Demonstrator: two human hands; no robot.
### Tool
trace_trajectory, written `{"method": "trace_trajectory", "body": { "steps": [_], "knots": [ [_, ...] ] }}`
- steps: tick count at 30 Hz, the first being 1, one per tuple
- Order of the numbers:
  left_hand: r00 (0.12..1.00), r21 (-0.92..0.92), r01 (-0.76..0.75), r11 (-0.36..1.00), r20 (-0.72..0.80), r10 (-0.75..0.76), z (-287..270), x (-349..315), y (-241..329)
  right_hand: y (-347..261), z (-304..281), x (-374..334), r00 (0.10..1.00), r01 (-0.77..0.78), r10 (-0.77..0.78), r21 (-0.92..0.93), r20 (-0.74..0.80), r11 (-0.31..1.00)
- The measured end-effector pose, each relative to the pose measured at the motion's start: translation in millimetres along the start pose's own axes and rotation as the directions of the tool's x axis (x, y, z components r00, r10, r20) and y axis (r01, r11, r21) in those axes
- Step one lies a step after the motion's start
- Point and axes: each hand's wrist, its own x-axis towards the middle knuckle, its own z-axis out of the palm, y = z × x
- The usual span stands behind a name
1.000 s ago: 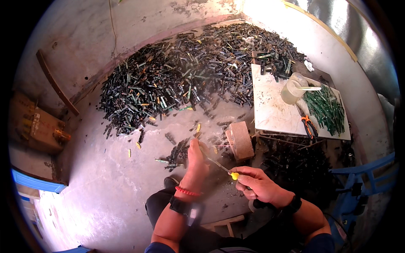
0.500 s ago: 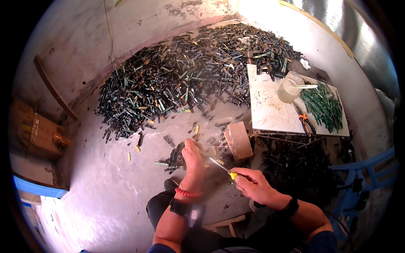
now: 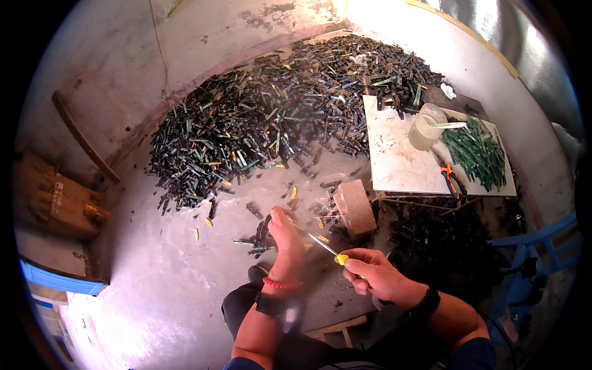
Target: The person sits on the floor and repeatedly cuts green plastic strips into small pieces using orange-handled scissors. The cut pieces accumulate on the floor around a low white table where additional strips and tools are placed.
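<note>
My right hand [image 3: 377,274] grips a screwdriver [image 3: 325,246] by its yellow handle. The thin metal shaft points up and left, its tip close to the fingers of my left hand [image 3: 285,235]. That left hand is curled closed, with a red bead bracelet at the wrist. Whatever it holds is hidden behind the fingers and palm. Just left of it, a small heap of dark strips [image 3: 254,243] lies on the floor. A reddish brick block [image 3: 359,213] stands beyond the screwdriver, to the right.
A large pile of dark and green strips [image 3: 234,135] spreads along the wall. At right, a white board [image 3: 394,166] carries a plastic jug [image 3: 427,128], orange-handled pliers [image 3: 453,180] and green strips [image 3: 478,154]. Blue chair-like frame [image 3: 524,259] at far right; cardboard box [image 3: 65,200] at far left.
The screwdriver's tip has come nearer to my left hand's fingers. The whole view has shifted slightly; the left hand keeps its closed pose.
</note>
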Motion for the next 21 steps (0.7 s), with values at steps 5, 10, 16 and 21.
{"method": "trace_trajectory", "body": {
  "steps": [5,10,16,21],
  "knots": [
    [1.000,-0.047,-0.021,0.999,0.004,0.021,-3,2,-5,-13,7,-7,0.996,-0.074,0.070,0.091,0.050,0.993],
    [1.000,-0.011,-0.005,1.000,-0.023,0.004,7,-7,0,10,7,5,0.864,0.388,-0.504,-0.628,-0.007,0.675],
    [0.996,-0.024,0.083,0.996,-0.013,-0.084,11,-17,10,10,11,1,0.718,0.380,-0.689,-0.884,0.096,0.273],
    [0.992,0.085,0.044,0.995,0.112,-0.053,0,-11,5,-20,-9,-2,0.800,0.394,-0.596,-0.809,0.069,0.435]
  ]
}}
